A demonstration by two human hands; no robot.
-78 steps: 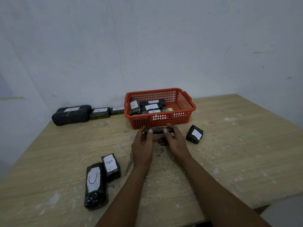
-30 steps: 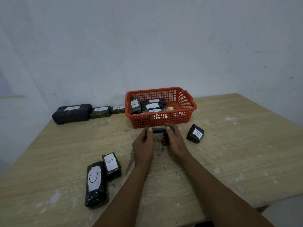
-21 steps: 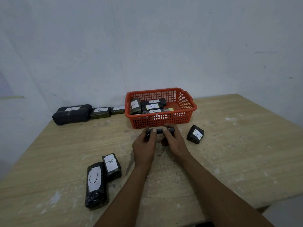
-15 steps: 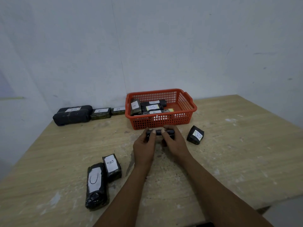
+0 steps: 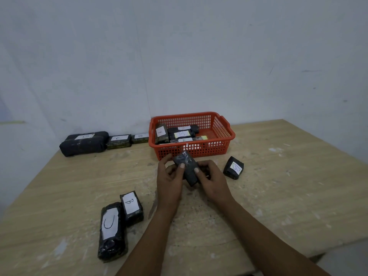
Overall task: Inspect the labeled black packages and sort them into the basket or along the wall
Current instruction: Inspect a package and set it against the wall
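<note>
Along the wall [image 5: 179, 56] at far left lie three black packages: a large one [image 5: 83, 143], one labeled C [image 5: 119, 141] and one labeled B [image 5: 140, 138]. Near the desk's [image 5: 278, 186] front edge, a long C package [image 5: 111, 232] touches a shorter B package [image 5: 131, 208]. At centre, the left hand [image 5: 169, 181] and right hand [image 5: 212, 181] each grip a label-less black package [image 5: 186, 170], tilted above the desk just before the orange basket [image 5: 223, 134], which holds several labeled packages [image 5: 179, 134]. Right of the hands sits a small B package [image 5: 233, 167].

Wooden table [image 5: 278, 186] bears red basket [image 5: 223, 134] and scattered black packages [image 5: 111, 232].
</note>
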